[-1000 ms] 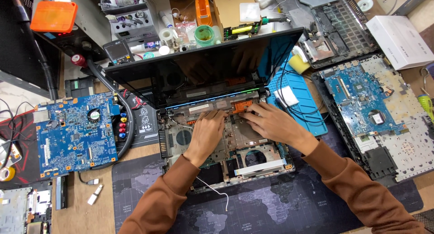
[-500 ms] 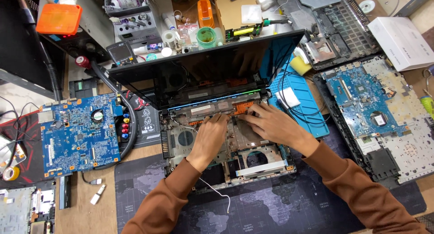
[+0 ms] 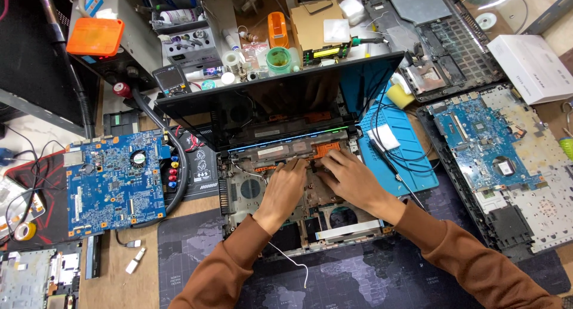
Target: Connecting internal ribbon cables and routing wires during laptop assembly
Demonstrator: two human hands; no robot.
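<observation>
a: the blue circuit board (image 3: 114,182) lies off to the left, out of the way

b: left hand (image 3: 285,188) lies flat on the opened laptop (image 3: 286,195) in the middle, holding nothing

a: right hand (image 3: 351,176) too, fingers bent onto the parts, gripping nothing i can see

b: little room, the blue mat (image 3: 412,160) sits close on the right

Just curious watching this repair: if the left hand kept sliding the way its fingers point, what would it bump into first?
Probably the hinge strip at the base of the laptop screen: the left hand points up and slightly right towards it. Depth is hard to judge.
</observation>
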